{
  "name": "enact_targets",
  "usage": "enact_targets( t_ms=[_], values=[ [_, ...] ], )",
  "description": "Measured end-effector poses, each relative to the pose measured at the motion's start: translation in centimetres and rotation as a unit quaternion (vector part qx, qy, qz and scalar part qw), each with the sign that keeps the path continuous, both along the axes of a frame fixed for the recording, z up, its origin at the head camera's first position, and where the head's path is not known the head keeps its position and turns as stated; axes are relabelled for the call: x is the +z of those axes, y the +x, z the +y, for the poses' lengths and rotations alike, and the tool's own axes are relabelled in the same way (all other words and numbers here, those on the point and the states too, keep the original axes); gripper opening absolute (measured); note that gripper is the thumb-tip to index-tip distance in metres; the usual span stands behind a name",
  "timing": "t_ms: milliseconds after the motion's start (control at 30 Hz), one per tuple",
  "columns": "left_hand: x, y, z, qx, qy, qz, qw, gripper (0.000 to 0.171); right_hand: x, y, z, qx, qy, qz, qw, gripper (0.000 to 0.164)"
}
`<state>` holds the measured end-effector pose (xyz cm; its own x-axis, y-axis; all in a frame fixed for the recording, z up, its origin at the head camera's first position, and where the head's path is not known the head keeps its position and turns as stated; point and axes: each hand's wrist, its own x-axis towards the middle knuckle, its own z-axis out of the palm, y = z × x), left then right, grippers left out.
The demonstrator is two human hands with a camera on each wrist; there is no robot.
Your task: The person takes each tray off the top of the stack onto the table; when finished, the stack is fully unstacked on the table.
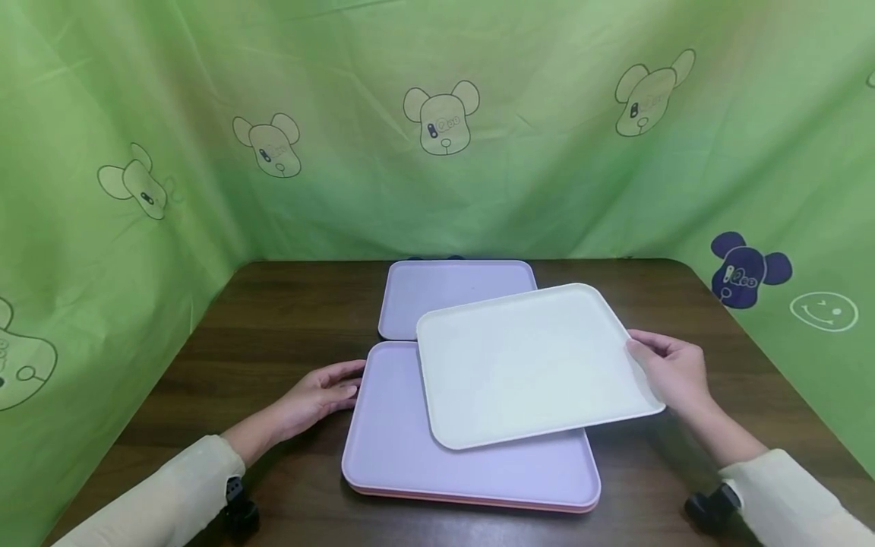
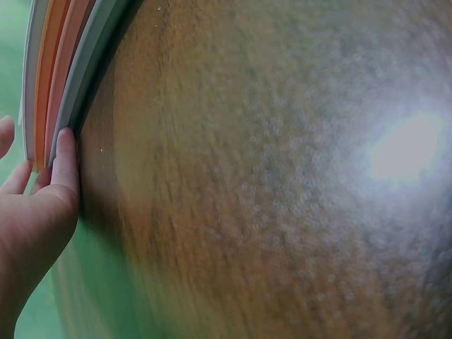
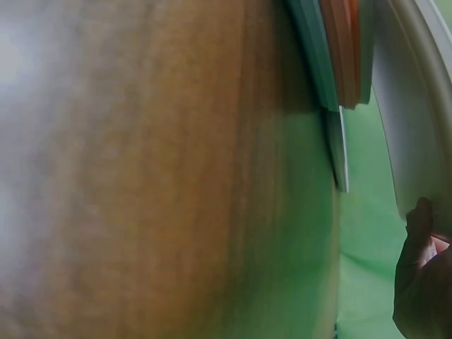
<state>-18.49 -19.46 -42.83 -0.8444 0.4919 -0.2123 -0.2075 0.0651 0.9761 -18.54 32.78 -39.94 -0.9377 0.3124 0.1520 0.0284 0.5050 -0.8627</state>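
Note:
A white rectangular tray (image 1: 526, 365) is tilted over a stack of trays, its right edge pinched between the thumb and fingers of my right hand (image 1: 673, 372). In the right wrist view the white tray (image 3: 417, 120) shows its underside, raised beside the stack. The stack's top is a lavender tray (image 1: 390, 433), with pinkish and orange edges below it. My left hand (image 1: 314, 399) touches the stack's left side with extended fingers. In the left wrist view those fingertips lie against the layered rims (image 2: 60, 92), the thumb held apart from them.
Behind the stack another lavender tray (image 1: 451, 281) lies on the brown wooden table (image 1: 294, 311), partly covered by the white one. A green curtain (image 1: 342, 190) printed with bear heads hangs around the table's back and sides.

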Motion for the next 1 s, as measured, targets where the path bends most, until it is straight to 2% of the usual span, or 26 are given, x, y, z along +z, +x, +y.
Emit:
enact_targets(
  t_ms=[167,367,667,767,867,1000],
  values=[
    [0.0,0.0,-0.1,0.002,0.001,0.003,1.0,0.058,0.4,-0.8,0.9,-0.033,-0.034,-0.015,0.999,0.045],
    [0.1,0.1,-0.1,0.003,-0.001,0.005,1.0,0.057,0.7,-1.6,2.3,-0.051,-0.11,-0.011,0.993,0.011],
    [0.0,0.1,-0.1,0.007,-0.001,0.004,1.0,0.056,0.2,-3.9,6.1,-0.082,-0.181,0.001,0.98,0.009],
    [0.0,0.1,-0.1,0.006,-0.002,0.004,1.0,0.057,0.3,-4.5,7.1,-0.086,-0.218,0.011,0.972,0.012],
    [0.1,0.2,-0.1,0.004,-0.002,0.003,1.0,0.057,0.6,-4.8,7.8,-0.086,-0.269,0.026,0.959,0.018],
    [0.1,0.2,-0.1,0.0,-0.002,0.002,1.0,0.055,0.7,-5.3,9.0,-0.095,-0.311,0.024,0.945,0.022]
  ],
)
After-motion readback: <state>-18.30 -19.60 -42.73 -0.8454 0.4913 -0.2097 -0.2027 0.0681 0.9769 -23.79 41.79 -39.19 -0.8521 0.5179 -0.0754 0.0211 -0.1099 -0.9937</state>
